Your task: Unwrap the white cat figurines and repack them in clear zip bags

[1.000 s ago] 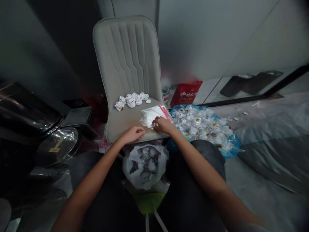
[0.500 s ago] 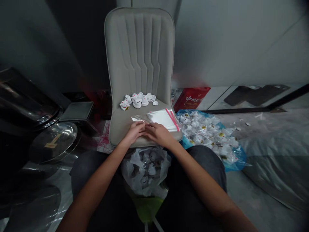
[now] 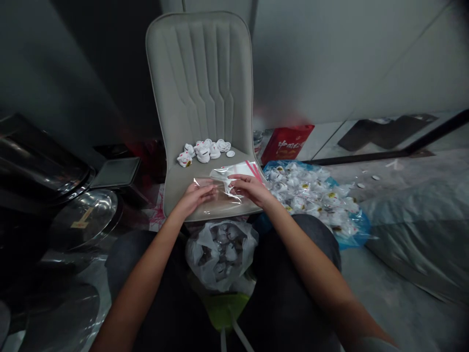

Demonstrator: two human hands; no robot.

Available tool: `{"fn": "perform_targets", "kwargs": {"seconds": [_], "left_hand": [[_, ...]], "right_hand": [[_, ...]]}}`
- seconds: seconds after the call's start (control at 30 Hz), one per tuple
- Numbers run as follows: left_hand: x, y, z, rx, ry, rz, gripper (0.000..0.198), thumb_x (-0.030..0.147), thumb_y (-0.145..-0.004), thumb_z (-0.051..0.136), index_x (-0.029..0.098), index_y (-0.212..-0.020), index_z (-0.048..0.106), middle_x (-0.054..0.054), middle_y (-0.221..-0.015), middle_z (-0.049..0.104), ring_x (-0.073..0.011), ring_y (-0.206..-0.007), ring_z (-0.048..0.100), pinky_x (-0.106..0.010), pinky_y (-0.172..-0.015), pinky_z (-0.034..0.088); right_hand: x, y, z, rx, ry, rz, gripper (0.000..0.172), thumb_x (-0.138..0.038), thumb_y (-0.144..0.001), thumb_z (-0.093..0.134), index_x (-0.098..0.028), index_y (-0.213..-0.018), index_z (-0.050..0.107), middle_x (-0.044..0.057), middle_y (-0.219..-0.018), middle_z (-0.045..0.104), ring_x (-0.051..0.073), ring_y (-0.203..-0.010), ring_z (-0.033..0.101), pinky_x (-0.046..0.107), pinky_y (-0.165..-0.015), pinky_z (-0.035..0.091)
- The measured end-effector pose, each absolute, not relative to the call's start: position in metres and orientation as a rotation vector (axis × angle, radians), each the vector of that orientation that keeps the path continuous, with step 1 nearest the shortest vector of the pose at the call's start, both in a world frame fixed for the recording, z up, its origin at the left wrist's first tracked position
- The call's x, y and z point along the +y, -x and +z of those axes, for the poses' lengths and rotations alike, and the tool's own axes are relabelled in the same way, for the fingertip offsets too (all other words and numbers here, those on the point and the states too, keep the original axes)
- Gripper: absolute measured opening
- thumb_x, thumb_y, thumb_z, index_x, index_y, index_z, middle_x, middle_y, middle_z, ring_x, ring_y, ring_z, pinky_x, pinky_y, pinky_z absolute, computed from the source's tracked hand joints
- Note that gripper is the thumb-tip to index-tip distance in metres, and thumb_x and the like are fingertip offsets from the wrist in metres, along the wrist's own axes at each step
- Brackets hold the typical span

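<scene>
Over the seat of a grey chair [image 3: 205,83], a clear plastic bag [image 3: 220,188] stretches between my two hands. My left hand [image 3: 198,195] grips its left side, fingers closed on the film. At its right side my right hand [image 3: 249,188] holds the film, fingers bent. Behind the right hand lies a stack of clear bags [image 3: 252,168] with red edge strips, partly covered. Several small white figurines [image 3: 203,152] with red and gold marks sit toward the seat back, and a small white disc [image 3: 230,153] lies at their right.
Between the knees, a translucent bag [image 3: 220,254] holds more white pieces above a green container [image 3: 227,310]. Wrapped figurines [image 3: 311,195] lie on blue plastic at the right, near a red bag [image 3: 287,143]. Metal canisters [image 3: 86,215] and a flat-topped scale [image 3: 116,172] stand left.
My hands have moved apart, and the clear bag is now spread out between them. The view has shifted slightly, so the chair appears farther left.
</scene>
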State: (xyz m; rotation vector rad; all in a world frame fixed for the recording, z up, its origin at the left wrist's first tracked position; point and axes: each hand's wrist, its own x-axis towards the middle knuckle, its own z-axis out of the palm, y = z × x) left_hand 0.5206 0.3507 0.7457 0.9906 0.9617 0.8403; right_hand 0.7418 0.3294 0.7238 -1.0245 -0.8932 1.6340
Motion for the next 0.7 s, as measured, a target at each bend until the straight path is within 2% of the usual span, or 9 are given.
{"fn": "perform_targets", "kwargs": {"seconds": [0.13,0.27,0.43,0.5,0.6,0.7], "left_hand": [[0.352,-0.521,0.742,1.017,-1.020,0.840,0.033,0.018,-0.072,0.081,0.016,-0.100,0.063,-0.002,-0.088,0.071,-0.0144,-0.077,0.072,-0.034,-0.083,0.058],[0.354,-0.523,0.739,1.060,-1.031,0.860,0.032,0.018,-0.070,0.082,0.016,-0.096,0.064,0.001,-0.082,0.068,-0.0125,-0.071,0.070,-0.031,-0.078,0.059],[0.356,-0.528,0.738,1.083,-1.058,0.852,0.035,0.023,-0.069,0.082,0.017,-0.097,0.062,0.001,-0.086,0.067,-0.0120,-0.072,0.068,-0.027,-0.075,0.057],[0.356,-0.530,0.738,1.169,-1.101,0.891,0.040,0.026,-0.072,0.080,0.018,-0.106,0.060,-0.002,-0.094,0.067,-0.0140,-0.079,0.068,-0.030,-0.080,0.057],[0.351,-0.528,0.742,1.451,-1.329,1.115,0.054,0.026,-0.074,0.079,0.022,-0.122,0.053,-0.008,-0.117,0.062,-0.0193,-0.103,0.065,-0.035,-0.096,0.052],[0.338,-0.522,0.751,1.661,-1.742,1.401,0.063,0.027,-0.073,0.080,0.024,-0.129,0.051,-0.011,-0.139,0.048,-0.0230,-0.128,0.051,-0.036,-0.114,0.037]], "right_hand": [[0.328,-0.744,0.720,-0.875,1.053,1.582,0.039,-0.020,-0.070,0.078,-0.018,-0.107,0.065,0.003,-0.084,0.076,0.014,-0.069,0.072,0.022,-0.064,0.057],[0.326,-0.746,0.721,-0.953,1.067,1.543,0.043,-0.023,-0.064,0.083,-0.016,-0.103,0.067,0.001,-0.074,0.074,0.013,-0.063,0.070,0.019,-0.055,0.053],[0.325,-0.745,0.727,-1.000,1.032,1.509,0.046,-0.029,-0.056,0.087,-0.016,-0.095,0.068,-0.002,-0.069,0.071,0.011,-0.061,0.067,0.019,-0.058,0.053],[0.326,-0.743,0.728,-1.016,1.032,1.478,0.045,-0.030,-0.056,0.087,-0.016,-0.094,0.068,-0.003,-0.066,0.070,0.010,-0.059,0.065,0.019,-0.057,0.052],[0.330,-0.735,0.727,-1.010,1.055,1.379,0.043,-0.029,-0.056,0.086,-0.016,-0.093,0.068,-0.005,-0.064,0.067,0.008,-0.056,0.062,0.019,-0.055,0.050],[0.335,-0.721,0.724,-0.965,1.088,1.260,0.041,-0.027,-0.056,0.084,-0.017,-0.091,0.067,-0.007,-0.061,0.064,0.007,-0.054,0.059,0.017,-0.052,0.048]]}}
